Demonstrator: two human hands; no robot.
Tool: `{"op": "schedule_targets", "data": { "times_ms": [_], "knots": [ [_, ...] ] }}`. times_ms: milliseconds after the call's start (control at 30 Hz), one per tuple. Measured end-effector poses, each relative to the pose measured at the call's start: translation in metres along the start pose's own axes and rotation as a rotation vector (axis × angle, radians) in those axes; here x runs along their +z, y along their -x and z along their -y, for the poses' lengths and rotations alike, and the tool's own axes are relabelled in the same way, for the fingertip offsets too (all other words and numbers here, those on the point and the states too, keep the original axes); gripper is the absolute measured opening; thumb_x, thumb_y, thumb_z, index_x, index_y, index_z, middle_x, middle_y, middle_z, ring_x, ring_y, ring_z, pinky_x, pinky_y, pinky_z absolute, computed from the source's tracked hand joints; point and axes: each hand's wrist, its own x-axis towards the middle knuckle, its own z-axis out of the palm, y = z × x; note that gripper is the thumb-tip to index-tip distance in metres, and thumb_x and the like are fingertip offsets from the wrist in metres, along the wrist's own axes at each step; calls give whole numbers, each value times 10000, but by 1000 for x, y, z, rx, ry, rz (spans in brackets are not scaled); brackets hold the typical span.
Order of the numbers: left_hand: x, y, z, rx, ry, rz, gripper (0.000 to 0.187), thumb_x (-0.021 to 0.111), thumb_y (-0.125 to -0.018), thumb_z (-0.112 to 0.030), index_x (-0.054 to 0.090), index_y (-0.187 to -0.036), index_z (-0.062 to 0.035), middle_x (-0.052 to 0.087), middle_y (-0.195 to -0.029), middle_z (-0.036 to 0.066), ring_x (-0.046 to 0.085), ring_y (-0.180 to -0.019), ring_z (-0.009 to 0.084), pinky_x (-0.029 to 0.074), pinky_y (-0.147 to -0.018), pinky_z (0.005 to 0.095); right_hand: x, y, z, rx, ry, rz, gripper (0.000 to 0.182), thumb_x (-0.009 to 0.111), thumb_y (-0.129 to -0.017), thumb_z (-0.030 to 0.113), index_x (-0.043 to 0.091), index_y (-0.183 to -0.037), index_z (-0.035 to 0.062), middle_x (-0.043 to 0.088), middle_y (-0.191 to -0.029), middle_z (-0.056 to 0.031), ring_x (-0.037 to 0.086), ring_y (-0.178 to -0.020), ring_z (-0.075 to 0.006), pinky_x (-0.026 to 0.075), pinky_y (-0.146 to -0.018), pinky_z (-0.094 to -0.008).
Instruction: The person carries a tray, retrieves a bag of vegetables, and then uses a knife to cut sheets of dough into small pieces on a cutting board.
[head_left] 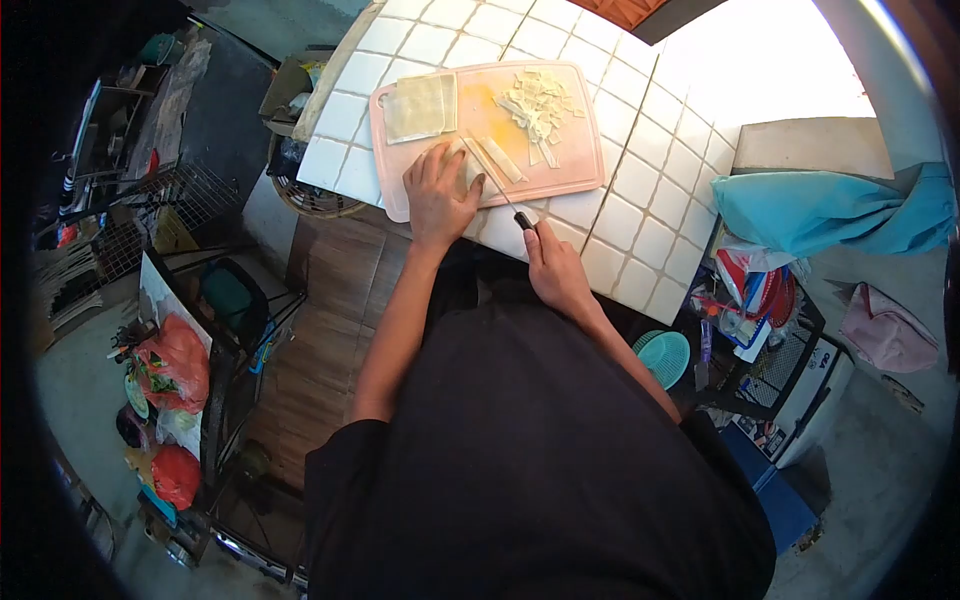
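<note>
A pink cutting board (585, 165) lies on the white tiled counter. My left hand (440, 195) rests on pale flat sheets near the board's front edge, fingers spread and pressing down. In my right hand (555, 262) is the black handle of a knife (523, 220). Its thin blade points up and left, beside cut strips (503, 160). A stack of square pale sheets (415, 108) lies at the board's upper left. At the upper right is a loose pile of small cut pieces (540, 100).
Right of the counter (640, 210) hang a turquoise cloth (800, 215) and a pink cloth (888, 328). A green basket (663, 358) is below the counter's edge. Red plastic bags (176, 476) lie on a table at the left. A wicker basket (315, 200) stands by the counter.
</note>
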Motion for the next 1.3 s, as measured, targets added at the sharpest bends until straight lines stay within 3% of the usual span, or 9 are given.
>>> {"op": "schedule_targets", "data": {
  "times_ms": [467,733,1167,1300],
  "knots": [
    [0,1,3,24,34,7,481,769,-796,-265,687,-1193,-6,571,-1341,154,499,-1274,335,365,-1066,463,0,-2,6,-14,40,46,294,409,-1085,302,459,-1006,22,580,-670,-283,578,-690,-521,405,-638,-601],
    [-1,-3,5,30,80,42,478,766,-786,-245,693,-1192,-2,573,-1340,155,492,-1284,341,361,-1079,466,-8,-14,27,32,128,106,280,414,-1070,300,465,-1033,27,633,-740,-325,616,-744,-549,452,-689,-636],
    [-1,-3,2,-2,74,11,439,774,-783,-225,712,-1158,-5,581,-1332,141,496,-1275,334,371,-1081,473,-9,-10,29,96,127,118,287,420,-1063,314,483,-1042,35,638,-763,-321,624,-771,-541,466,-704,-642],
    [1,-2,6,-7,86,9,432,766,-783,-220,716,-1153,-3,580,-1325,136,495,-1270,331,377,-1077,469,0,-8,27,111,108,86,292,431,-1069,301,480,-1022,17,615,-733,-317,588,-740,-551,445,-697,-629]
  ]
}}
